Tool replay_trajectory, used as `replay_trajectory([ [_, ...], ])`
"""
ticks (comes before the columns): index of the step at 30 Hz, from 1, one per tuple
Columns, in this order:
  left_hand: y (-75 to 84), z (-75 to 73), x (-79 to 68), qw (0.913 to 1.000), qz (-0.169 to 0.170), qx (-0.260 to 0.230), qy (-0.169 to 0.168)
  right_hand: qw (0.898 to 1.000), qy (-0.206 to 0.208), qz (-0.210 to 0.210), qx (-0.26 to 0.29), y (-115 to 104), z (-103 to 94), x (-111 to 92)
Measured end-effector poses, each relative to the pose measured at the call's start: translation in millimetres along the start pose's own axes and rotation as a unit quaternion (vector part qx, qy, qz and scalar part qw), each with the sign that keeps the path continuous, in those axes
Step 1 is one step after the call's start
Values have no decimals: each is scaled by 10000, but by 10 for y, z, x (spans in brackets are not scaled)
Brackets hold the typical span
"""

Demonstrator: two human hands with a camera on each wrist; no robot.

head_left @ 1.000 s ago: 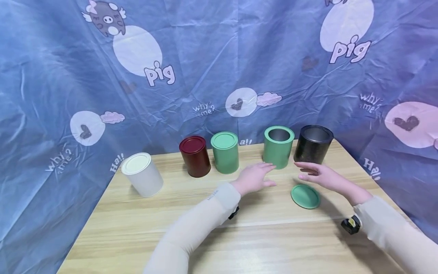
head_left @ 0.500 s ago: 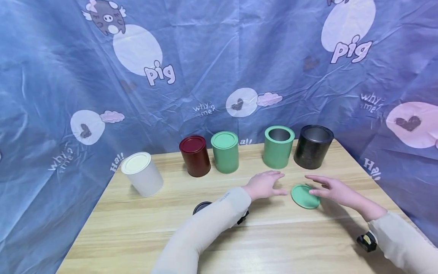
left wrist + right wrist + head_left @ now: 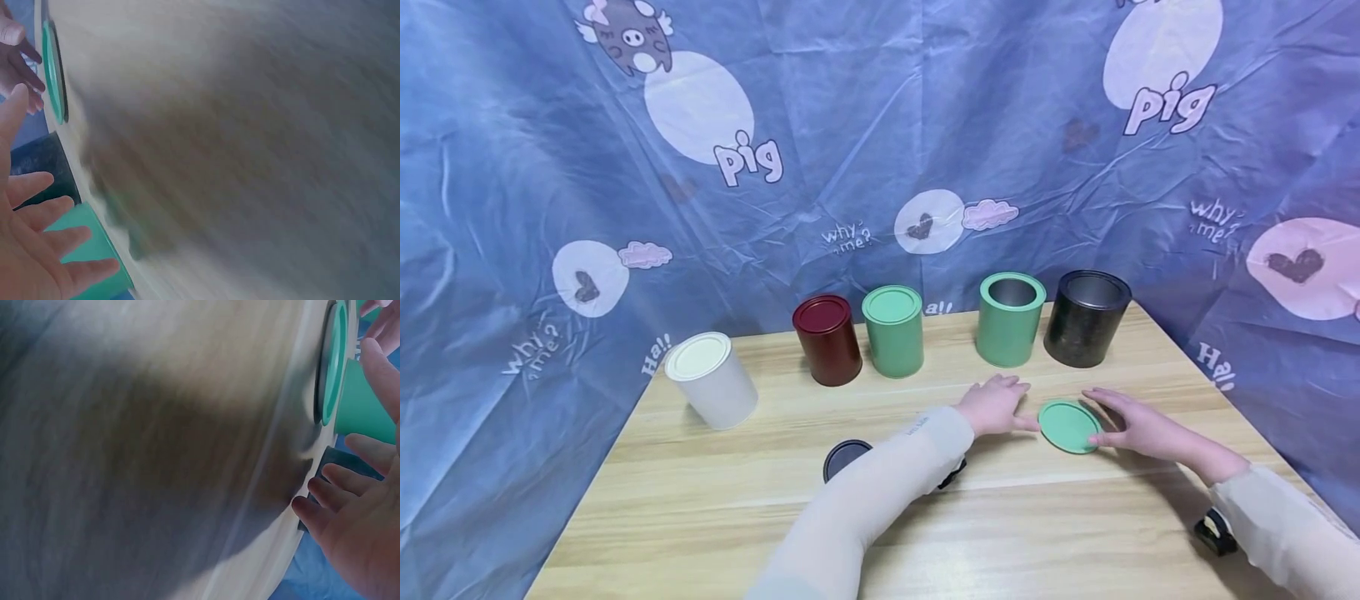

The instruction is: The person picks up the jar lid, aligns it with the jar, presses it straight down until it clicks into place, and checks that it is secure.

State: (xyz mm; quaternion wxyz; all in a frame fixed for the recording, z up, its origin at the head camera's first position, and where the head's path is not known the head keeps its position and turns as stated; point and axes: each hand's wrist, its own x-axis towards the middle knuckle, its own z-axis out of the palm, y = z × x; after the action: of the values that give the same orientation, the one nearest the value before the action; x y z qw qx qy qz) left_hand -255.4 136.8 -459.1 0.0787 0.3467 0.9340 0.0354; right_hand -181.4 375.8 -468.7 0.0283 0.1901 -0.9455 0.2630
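Observation:
A round green lid [image 3: 1070, 427] lies flat on the wooden table between the two hands. At its left edge is my left hand [image 3: 996, 406], fingers spread and thumb close to the rim. My right hand [image 3: 1138, 425] is at the lid's right side, its thumb tip over or at the rim; contact cannot be told. In the left wrist view the left fingers are straight and apart, with the lid [image 3: 54, 72] beyond the thumb. The right wrist view shows relaxed fingers and the lid [image 3: 331, 362] ahead of the thumb. Behind stand an open green can [image 3: 1009, 325] and an open black can [image 3: 1086, 321].
A closed green can [image 3: 895, 337], a dark red can [image 3: 829, 343] and a white can [image 3: 713, 383] stand along the back and left. A black lid [image 3: 844, 458] lies partly hidden by the left forearm. A blue printed cloth [image 3: 820, 150] hangs behind the table.
My left hand has moved right and slightly down to the green lid. My right hand has lowered beside the lid. The black lid has come into view from behind the left sleeve.

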Motion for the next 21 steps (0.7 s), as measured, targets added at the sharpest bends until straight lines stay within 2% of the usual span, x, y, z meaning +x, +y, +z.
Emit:
replay_trajectory([
  [6,86,0,3,9997,-17,250,-78,10000,-75,-32,-17,28,15,10],
  [11,71,-7,-11,9995,-80,277,-152,9998,-174,27,56,50,45,22],
  [21,65,35,11,9987,-133,398,-292,9996,-174,-131,165,66,71,10],
])
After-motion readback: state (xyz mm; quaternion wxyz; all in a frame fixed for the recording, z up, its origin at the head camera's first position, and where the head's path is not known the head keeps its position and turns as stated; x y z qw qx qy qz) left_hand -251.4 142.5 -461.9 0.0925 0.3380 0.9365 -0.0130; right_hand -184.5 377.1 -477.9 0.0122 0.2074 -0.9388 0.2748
